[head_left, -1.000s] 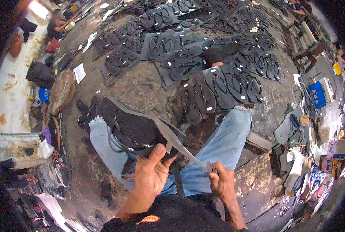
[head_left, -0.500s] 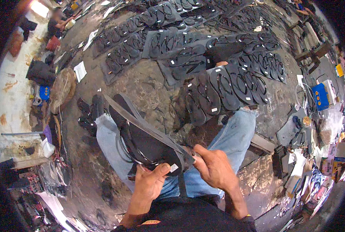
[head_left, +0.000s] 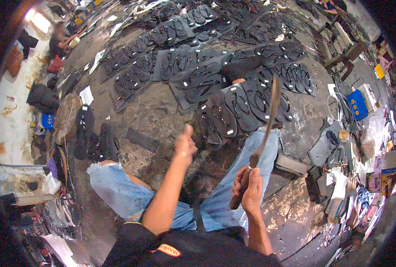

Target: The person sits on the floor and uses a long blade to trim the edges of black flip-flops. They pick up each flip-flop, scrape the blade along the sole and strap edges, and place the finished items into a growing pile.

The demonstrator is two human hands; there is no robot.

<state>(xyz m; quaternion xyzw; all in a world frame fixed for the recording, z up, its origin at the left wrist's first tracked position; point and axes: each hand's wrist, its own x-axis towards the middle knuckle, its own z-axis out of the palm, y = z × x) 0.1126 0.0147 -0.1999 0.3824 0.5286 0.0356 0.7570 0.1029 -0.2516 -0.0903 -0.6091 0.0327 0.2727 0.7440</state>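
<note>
While the right hand [head_left: 249,189] is clamped around the wooden handle of a long knife [head_left: 264,129], the blade rises up and away from the person, a thin dull-grey strip that bows slightly and ends over the nearest rows of black sandals [head_left: 238,104]. The handle is dark brown and its butt sticks out below the fist, just above the right knee of the blue jeans [head_left: 118,191]. The left hand [head_left: 185,144] is lifted out in front with its fingers curled loosely together (nothing shows inside it, and it blurs somewhat), over bare stained floor [head_left: 156,113] between the legs. Sandals lie in sheets and rows across the far half of the scene, the closest sheet touching the right knee. To the left a small cluster of dark soles [head_left: 93,140] sits beside a round stone-like block [head_left: 67,118]; to the right, a blue box [head_left: 357,104], a wooden block [head_left: 290,164] and litter crowd the floor. The open room is the patch of floor just ahead of the left knee.
</note>
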